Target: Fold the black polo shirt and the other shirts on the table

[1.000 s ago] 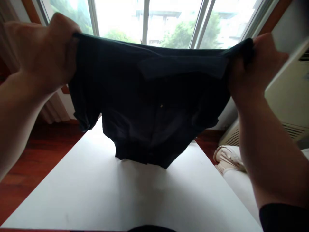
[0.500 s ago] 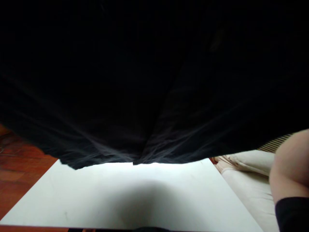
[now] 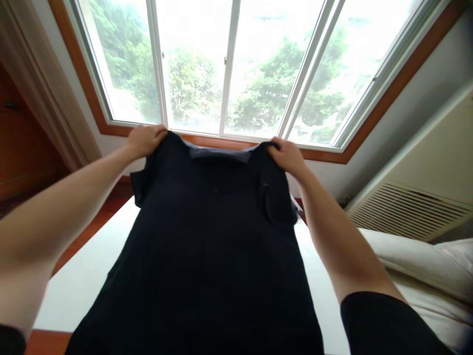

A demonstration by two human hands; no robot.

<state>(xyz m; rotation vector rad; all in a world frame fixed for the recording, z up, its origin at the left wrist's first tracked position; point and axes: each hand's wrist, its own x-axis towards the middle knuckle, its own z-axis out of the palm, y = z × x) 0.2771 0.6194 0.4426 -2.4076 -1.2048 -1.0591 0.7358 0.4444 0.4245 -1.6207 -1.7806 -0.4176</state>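
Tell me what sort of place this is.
Probably a room in a home: a wood-framed window with trees outside, a long curtain beside it, and what looks like a cushioned sofa next to the white table.

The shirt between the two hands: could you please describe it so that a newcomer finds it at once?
Find the wide window, then look below it to the white table. Over the table, the left hand and right hand hold a shirt by its shoulders. Unlike the white table, it is nearly black, with a paler grey-blue strip at the neck.
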